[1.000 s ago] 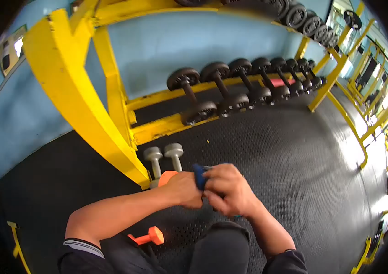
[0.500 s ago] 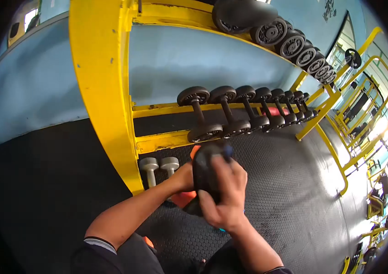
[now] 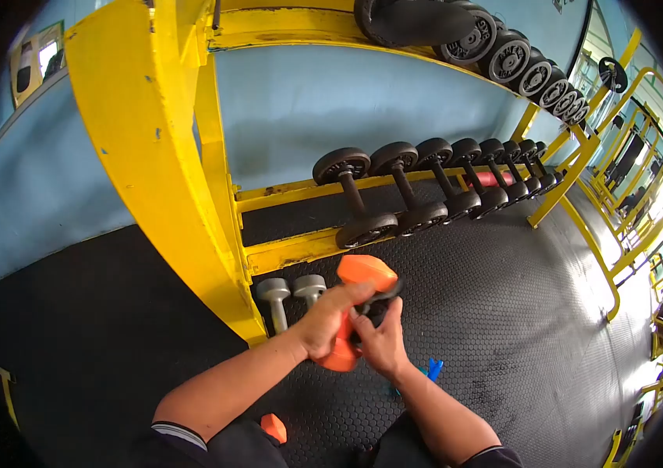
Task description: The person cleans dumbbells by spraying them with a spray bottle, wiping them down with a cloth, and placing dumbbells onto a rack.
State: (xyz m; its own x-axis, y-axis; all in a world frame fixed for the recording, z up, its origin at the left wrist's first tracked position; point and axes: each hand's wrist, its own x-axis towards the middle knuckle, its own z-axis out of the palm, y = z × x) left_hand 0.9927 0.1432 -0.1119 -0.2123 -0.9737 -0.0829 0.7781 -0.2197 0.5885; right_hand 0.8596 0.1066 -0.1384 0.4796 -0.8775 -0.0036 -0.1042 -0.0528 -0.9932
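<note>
My left hand (image 3: 322, 321) is wrapped round the handle of an orange dumbbell (image 3: 367, 271), which is tilted in front of me above the floor. Its lower head shows beneath my fingers. My right hand (image 3: 383, 343) is closed on a black, cloth-like piece (image 3: 375, 310), bunched against the dumbbell's handle. The fingers of both hands partly hide the handle. On the floor by my legs lies another orange dumbbell head (image 3: 274, 428), its remainder hidden. Past my right wrist, a bright blue object (image 3: 434, 369) is on the mat, too covered to name.
A yellow rack (image 3: 132, 148) stands ahead with rows of black dumbbells (image 3: 355, 195) on two levels. Two grey dumbbells (image 3: 274, 292) are on the floor at its foot. Black textured matting (image 3: 495, 312) extends right, toward yellow gym machines (image 3: 620, 179).
The black piece, earlier spread over the dumbbell, is now bunched at its handle, and the orange upper head is uncovered. My right hand has moved lower. The view has shifted slightly.
</note>
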